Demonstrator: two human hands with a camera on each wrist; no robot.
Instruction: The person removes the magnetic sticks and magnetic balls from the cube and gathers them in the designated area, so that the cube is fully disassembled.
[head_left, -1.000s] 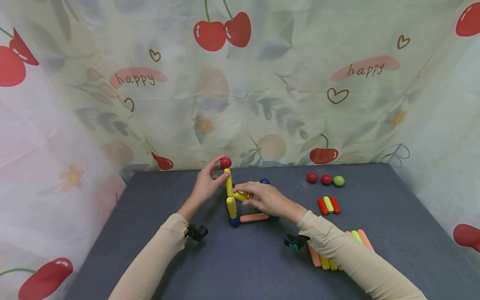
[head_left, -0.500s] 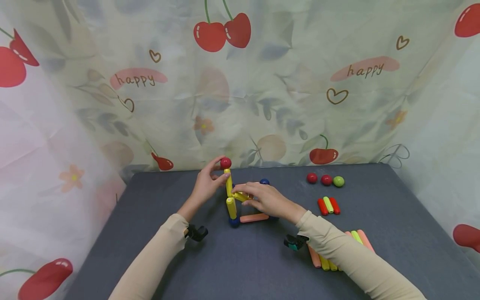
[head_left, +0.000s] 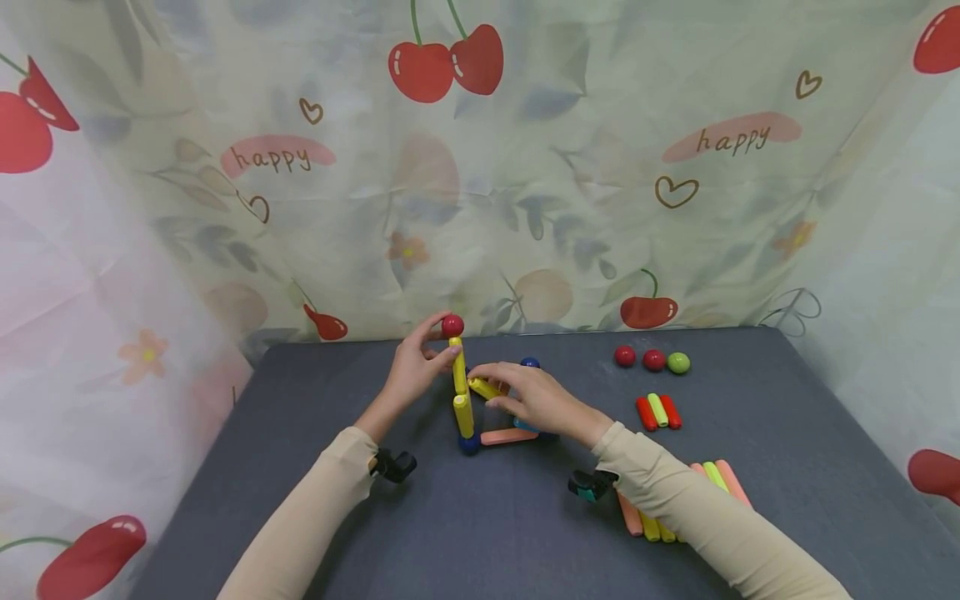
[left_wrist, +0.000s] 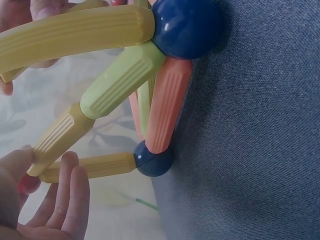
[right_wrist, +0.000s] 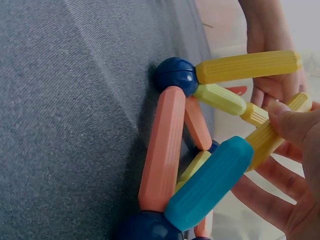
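My left hand (head_left: 411, 367) pinches the upper left of a magnetic-rod frame, where a red ball (head_left: 452, 326) tops a yellow rod (head_left: 459, 367). In the left wrist view its thumb and fingers sit about the ball and the rod ends. My right hand (head_left: 536, 398) pinches another yellow rod (right_wrist: 275, 132) between thumb and fingers. That rod meets a teal rod (right_wrist: 210, 182) rising from a blue ball (right_wrist: 150, 227). Another upright yellow rod (right_wrist: 247, 66) stands on a near blue ball (right_wrist: 176, 75), its upper end free. Pink rods (right_wrist: 164, 150) join the base balls.
Two red balls (head_left: 654, 360) and a green ball (head_left: 678, 362) lie at the back right. Short red and lime rods (head_left: 658, 412) lie in front of them. More pink and yellow rods (head_left: 632, 515) lie partly under the right forearm. A patterned cloth (head_left: 480, 208) hangs behind.
The yellow rod in my right hand has shifted slightly, its left end drawing away from the left column. More of the teal rod shows below. My left hand has stayed put.
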